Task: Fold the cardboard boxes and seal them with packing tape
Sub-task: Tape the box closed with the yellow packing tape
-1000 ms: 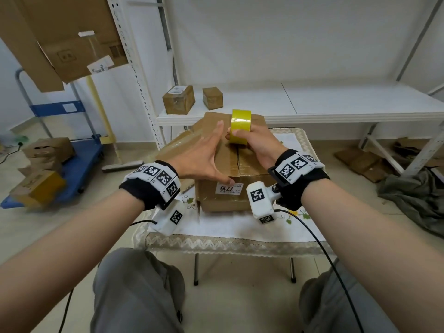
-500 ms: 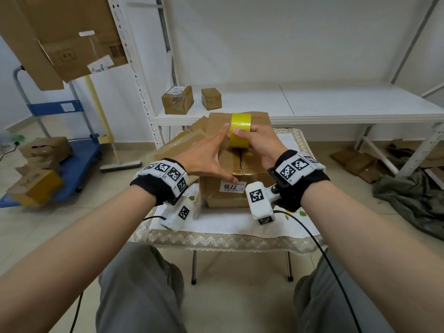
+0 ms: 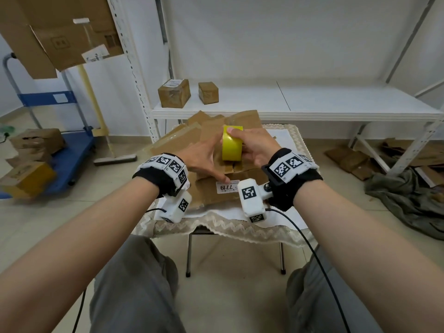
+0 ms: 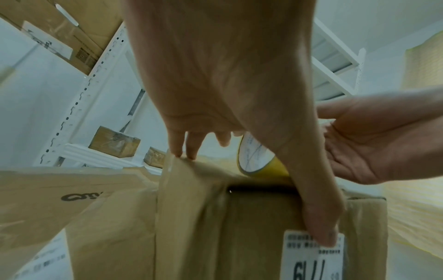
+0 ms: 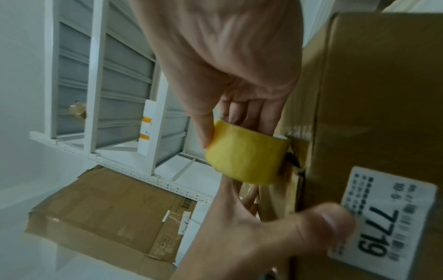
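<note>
Box: the cardboard box (image 3: 223, 188) I am sealing sits on the small cloth-covered table (image 3: 240, 227) in front of me, its near face carrying a white label (image 3: 227, 187) printed 7719.
Flaps: the top flaps are folded down but not flat; the left wrist view shows a dark gap (image 4: 258, 186) open where they meet.
Left hand: my left hand (image 3: 204, 157) lies spread over the top, fingers straight, fingertips (image 4: 183, 151) on the far flap edge and thumb reaching down the near face onto the label. It presses and grips nothing.
Right hand: my right hand (image 3: 254, 146) is closed round the yellow tape roll (image 3: 231, 146), thumb on the outer band, fingers against the far side.
Tape position: the roll stands on edge on the box top, just beside the seam; whether a strip is already stuck down I cannot tell.
Handling, box: I judge it light and thin-walled, creased from use, so the flaps will spring up unless held flat near the seam.
Handling, tape: the roll looks rigid and light with a smooth band; I would hold it across its width so that it can turn.
Risk: pulling tape may drag a box this light across the cloth.
</note>
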The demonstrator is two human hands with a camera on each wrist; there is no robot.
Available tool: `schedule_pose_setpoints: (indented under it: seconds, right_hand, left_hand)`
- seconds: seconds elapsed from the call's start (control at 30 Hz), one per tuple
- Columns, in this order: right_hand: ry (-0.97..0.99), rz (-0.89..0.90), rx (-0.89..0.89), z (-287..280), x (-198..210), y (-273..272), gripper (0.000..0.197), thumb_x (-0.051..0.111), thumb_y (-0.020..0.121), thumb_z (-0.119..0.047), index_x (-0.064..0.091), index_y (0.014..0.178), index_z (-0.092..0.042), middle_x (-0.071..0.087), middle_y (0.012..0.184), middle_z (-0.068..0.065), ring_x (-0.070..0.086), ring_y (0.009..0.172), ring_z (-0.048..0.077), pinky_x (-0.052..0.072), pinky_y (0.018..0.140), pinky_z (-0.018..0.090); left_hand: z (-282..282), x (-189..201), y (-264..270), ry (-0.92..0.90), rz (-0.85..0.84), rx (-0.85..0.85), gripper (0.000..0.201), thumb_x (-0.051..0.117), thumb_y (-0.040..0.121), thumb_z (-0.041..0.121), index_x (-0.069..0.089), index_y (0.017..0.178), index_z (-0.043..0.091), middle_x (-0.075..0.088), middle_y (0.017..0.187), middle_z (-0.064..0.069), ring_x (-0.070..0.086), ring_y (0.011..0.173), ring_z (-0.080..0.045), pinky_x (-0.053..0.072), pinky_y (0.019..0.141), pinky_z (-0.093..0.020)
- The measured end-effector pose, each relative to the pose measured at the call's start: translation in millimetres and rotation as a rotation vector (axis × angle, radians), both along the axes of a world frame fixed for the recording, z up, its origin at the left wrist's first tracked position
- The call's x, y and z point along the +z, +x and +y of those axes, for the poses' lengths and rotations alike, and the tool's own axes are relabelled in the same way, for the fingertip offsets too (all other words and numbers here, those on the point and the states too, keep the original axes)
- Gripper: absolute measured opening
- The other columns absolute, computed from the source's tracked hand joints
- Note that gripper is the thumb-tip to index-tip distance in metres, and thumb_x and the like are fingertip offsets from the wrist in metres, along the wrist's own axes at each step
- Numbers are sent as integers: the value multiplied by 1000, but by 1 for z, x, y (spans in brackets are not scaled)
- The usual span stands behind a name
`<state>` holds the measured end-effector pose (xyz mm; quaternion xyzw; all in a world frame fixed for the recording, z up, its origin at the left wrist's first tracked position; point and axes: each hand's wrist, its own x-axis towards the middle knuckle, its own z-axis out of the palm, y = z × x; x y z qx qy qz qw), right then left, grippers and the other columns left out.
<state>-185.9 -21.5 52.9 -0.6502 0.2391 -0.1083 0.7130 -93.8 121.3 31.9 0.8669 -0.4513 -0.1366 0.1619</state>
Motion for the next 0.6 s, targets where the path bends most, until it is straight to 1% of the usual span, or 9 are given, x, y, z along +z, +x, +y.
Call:
schedule_pose_setpoints:
  seconds: [0.07,0.13,0.2,0.3,0.37,0.43,0.5,0.57,0.6]
  right_hand:
    - [29,19,14,2,-6,-3,40,72,92,-23,64,124,0,69,118,18,68,88,22,60,68,34]
    - [17,43,28,1,-10,-6,44,73,92,-26,63,127,-1,68,119,16,67,92,22,59,69,31]
    - [-40,67,26,0,-11,-6,49,73,91,-33,62,127,-3,69,114,12,67,96,22,57,75,31]
    - [-144,68,11,-3,-6,-7,58,74,87,-47,64,124,-3,71,104,9,68,87,20,57,77,30]
    - [-227,66,21,-7,2,-11,53,73,87,-49,68,116,-5,71,98,4,67,86,16,53,69,22]
    - [-301,68,22,-12,9,-16,39,71,90,-45,73,105,-9,69,94,-3,63,86,8,42,62,16]
    - [-331,58,9,-17,10,-19,35,72,89,-42,76,102,-9,72,106,0,64,100,11,43,73,18]
    - [-326,62,0,-20,7,-19,33,74,88,-42,77,100,-12,70,116,2,60,114,16,42,91,25]
    - [-322,70,-6,-21,4,-18,33,74,87,-44,77,99,-13,68,118,2,58,115,16,40,95,27]
  left_hand:
    - [1,-9,-3,32,13,1,135,91,62,49,-3,157,26,52,142,-10,52,120,-26,37,99,-29]
    - [0,-17,-7,24,-3,-4,138,92,61,49,-4,157,23,53,141,-12,53,122,-29,35,94,-26]
    - [-2,-21,-8,-6,0,-13,141,92,60,51,-5,157,22,51,143,-12,52,125,-30,38,99,-29]
    - [-2,-17,-2,-71,60,-15,142,93,58,51,-7,156,29,46,149,-8,48,131,-26,38,109,-33]
    - [-1,-11,2,-112,108,-26,145,93,54,56,-8,155,36,29,161,-4,36,142,-23,33,117,-38]
    - [2,-6,4,-129,173,-16,142,92,56,57,-10,154,43,1,168,0,15,152,-20,21,123,-42]
    - [2,-3,6,-180,245,45,136,88,63,55,-9,156,38,-12,168,-1,2,153,-19,12,125,-46]
    - [2,-2,6,-274,302,165,128,76,68,70,-7,159,31,-9,168,-1,4,154,-20,14,124,-50]
    - [1,-2,5,-314,330,237,121,62,72,78,-6,159,30,-8,168,1,6,154,-20,15,124,-52]
